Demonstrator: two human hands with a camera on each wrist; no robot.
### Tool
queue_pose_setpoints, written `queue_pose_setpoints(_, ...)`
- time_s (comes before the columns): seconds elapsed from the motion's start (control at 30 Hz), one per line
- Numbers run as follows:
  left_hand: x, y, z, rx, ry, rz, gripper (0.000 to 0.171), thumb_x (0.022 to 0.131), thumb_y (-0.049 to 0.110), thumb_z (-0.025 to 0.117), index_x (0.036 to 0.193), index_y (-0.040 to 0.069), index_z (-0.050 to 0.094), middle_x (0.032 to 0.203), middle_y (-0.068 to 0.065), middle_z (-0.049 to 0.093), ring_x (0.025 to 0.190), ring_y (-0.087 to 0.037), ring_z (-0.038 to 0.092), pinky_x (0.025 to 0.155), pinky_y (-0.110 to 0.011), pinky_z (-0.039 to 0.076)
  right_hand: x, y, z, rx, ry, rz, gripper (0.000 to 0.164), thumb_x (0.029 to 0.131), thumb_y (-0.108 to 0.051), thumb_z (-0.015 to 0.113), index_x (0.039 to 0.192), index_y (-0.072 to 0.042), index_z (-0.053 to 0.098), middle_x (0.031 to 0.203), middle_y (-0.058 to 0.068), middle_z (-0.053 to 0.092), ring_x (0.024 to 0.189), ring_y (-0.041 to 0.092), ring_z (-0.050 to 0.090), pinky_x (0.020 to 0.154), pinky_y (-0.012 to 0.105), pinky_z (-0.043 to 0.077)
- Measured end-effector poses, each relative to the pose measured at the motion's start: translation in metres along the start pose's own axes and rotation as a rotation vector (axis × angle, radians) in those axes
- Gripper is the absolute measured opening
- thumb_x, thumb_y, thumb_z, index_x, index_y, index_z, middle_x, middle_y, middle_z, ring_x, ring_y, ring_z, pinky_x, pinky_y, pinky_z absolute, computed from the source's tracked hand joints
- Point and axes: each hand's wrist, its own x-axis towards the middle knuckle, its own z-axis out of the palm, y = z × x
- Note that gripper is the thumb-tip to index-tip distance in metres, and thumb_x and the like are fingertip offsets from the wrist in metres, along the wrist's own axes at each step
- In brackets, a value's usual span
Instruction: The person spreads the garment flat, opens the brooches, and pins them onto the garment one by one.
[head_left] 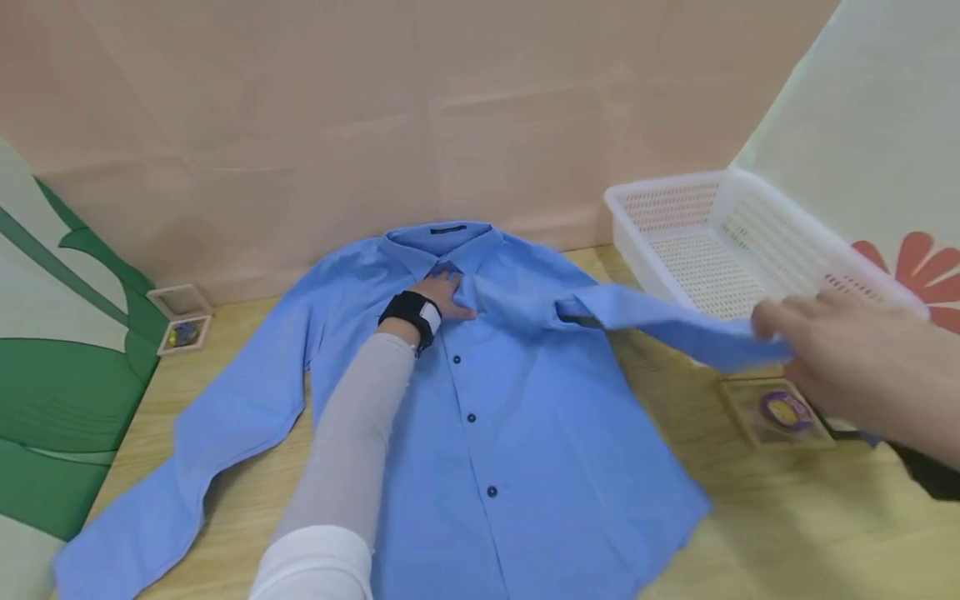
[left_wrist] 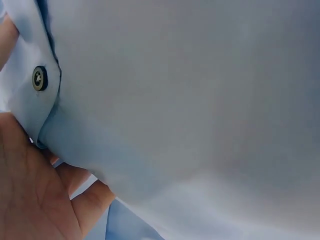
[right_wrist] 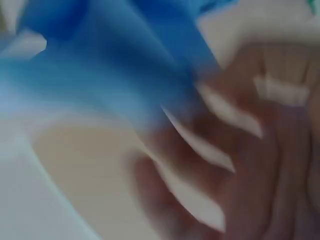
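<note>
1. Just below the collar [head_left: 480, 250], the left hand [head_left: 444, 296] is planted on the blue shirt [head_left: 570, 425], fingers spread against the button front and holding nothing that I can make out; the left wrist view shows its fingers right up against the cloth, a dark button [left_wrist: 40, 78] beside them.

2. Over at the other side, the right hand [head_left: 847, 342] has its fingers curled onto the end of one sleeve [head_left: 667, 323], and that sleeve stretches taut from the shoulder; the right wrist view is badly blurred there, so the exact hold is hard to read.

3. And the shirt itself? Spread front up on the wooden bench [head_left: 240, 517], collar at the far edge, with the second sleeve [head_left: 247, 408] slanting down to the near left.

4. Beyond the taut sleeve sits a white perforated basket [head_left: 783, 237], and nearer, by the right hand, a square tray [head_left: 742, 412] with a round purple-and-yellow piece [head_left: 786, 411].

5. Far left on the bench, a small open case [head_left: 181, 298]; behind everything, a pinkish backdrop [head_left: 337, 108].
</note>
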Motion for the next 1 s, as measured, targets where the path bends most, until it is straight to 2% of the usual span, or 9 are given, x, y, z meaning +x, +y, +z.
queue_pose_setpoints(0.17, -0.011, 0.001, -0.004, -0.014, -0.047, 0.030, 0.091, 0.083, 0.060, 0.054, 0.150, 0.017, 0.010, 0.157, -0.008, 0.005, 0.143, -0.028, 0.007, 0.115, -0.042, 0.016, -0.036, -0.013, 0.050, 0.349, -0.392, -0.220, 0.026, 0.077, -0.012, 0.070, 0.091, -0.026, 0.054, 0.072, -0.020, 0.049, 0.062, -0.007, 0.041, 0.046, 0.018, 0.034)
queue_pose_setpoints(0.27, -0.024, 0.007, -0.011, -0.041, -0.032, 0.079, 0.077, 0.088, 0.047, 0.053, 0.148, 0.012, 0.018, 0.154, -0.011, 0.018, 0.141, -0.027, 0.019, 0.113, -0.040, 0.021, -0.050, -0.007, 0.070, 0.322, -0.300, -0.207, 0.028, 0.073, -0.016, 0.076, 0.092, -0.019, 0.056, 0.081, -0.016, 0.057, 0.066, -0.006, 0.046, 0.050, 0.019, 0.039)
queue_pose_setpoints(0.33, -0.029, 0.014, -0.018, -0.047, 0.035, 0.132, 0.063, 0.091, 0.036, 0.049, 0.145, 0.011, 0.027, 0.150, -0.009, 0.029, 0.137, -0.025, 0.028, 0.112, -0.039, 0.025, -0.061, 0.002, 0.081, 0.186, -0.150, -0.133, 0.024, 0.085, -0.037, 0.064, 0.085, -0.015, 0.056, 0.075, -0.012, 0.053, 0.061, -0.001, 0.043, 0.050, 0.022, 0.036)
queue_pose_setpoints(0.4, -0.029, 0.022, -0.022, -0.048, 0.112, 0.193, 0.052, 0.093, 0.028, 0.045, 0.141, 0.011, 0.036, 0.144, -0.006, 0.039, 0.133, -0.023, 0.036, 0.109, -0.038, 0.030, -0.071, 0.013, 0.092, 0.064, -0.062, -0.051, 0.052, 0.090, -0.057, 0.042, 0.079, -0.008, 0.054, 0.067, -0.005, 0.050, 0.057, 0.008, 0.044, 0.049, 0.027, 0.035)
queue_pose_setpoints(0.5, -0.023, 0.037, -0.022, -0.058, 0.177, 0.300, 0.043, 0.096, 0.024, 0.041, 0.138, 0.017, 0.043, 0.141, 0.000, 0.044, 0.132, -0.019, 0.038, 0.109, -0.036, 0.030, -0.082, 0.027, 0.108, 0.014, -0.123, 0.094, 0.076, 0.088, -0.065, 0.032, 0.091, 0.008, 0.052, 0.066, 0.013, 0.049, 0.062, 0.026, 0.049, 0.052, 0.037, 0.035)
queue_pose_setpoints(0.6, -0.017, 0.054, -0.013, -0.065, 0.107, 0.375, 0.040, 0.098, 0.026, 0.041, 0.138, 0.021, 0.044, 0.141, 0.002, 0.045, 0.129, -0.017, 0.042, 0.108, -0.033, 0.032, -0.085, 0.036, 0.125, 0.077, -0.273, 0.222, 0.080, 0.081, -0.048, 0.064, 0.121, 0.017, 0.038, 0.092, 0.035, 0.056, 0.079, 0.046, 0.055, 0.062, 0.053, 0.041)
queue_pose_setpoints(0.67, -0.014, 0.065, -0.006, -0.009, 0.041, 0.396, 0.040, 0.099, 0.028, 0.041, 0.139, 0.023, 0.042, 0.143, 0.002, 0.043, 0.131, -0.017, 0.040, 0.109, -0.032, 0.030, -0.083, 0.042, 0.138, 0.154, -0.315, 0.307, 0.091, 0.078, -0.041, 0.071, 0.131, 0.016, 0.026, 0.108, 0.044, 0.049, 0.092, 0.055, 0.050, 0.070, 0.061, 0.038)
queue_pose_setpoints(0.83, -0.011, 0.078, 0.005, 0.138, -0.038, 0.353, 0.043, 0.099, 0.029, 0.041, 0.142, 0.026, 0.036, 0.151, -0.001, 0.028, 0.139, -0.019, 0.027, 0.114, -0.031, 0.021, -0.072, 0.056, 0.164, 0.240, -0.270, 0.401, 0.097, 0.074, -0.046, 0.073, 0.137, 0.008, 0.022, 0.121, 0.044, 0.035, 0.107, 0.058, 0.028, 0.078, 0.066, 0.019)
queue_pose_setpoints(1.0, -0.009, 0.081, 0.009, 0.154, -0.031, 0.290, 0.044, 0.100, 0.030, 0.039, 0.143, 0.029, 0.032, 0.153, 0.000, 0.023, 0.140, -0.019, 0.025, 0.114, -0.031, 0.021, -0.059, 0.068, 0.167, 0.248, -0.267, 0.371, 0.064, 0.069, -0.034, 0.078, 0.116, -0.002, 0.049, 0.120, 0.037, 0.030, 0.108, 0.058, 0.018, 0.072, 0.065, 0.019)
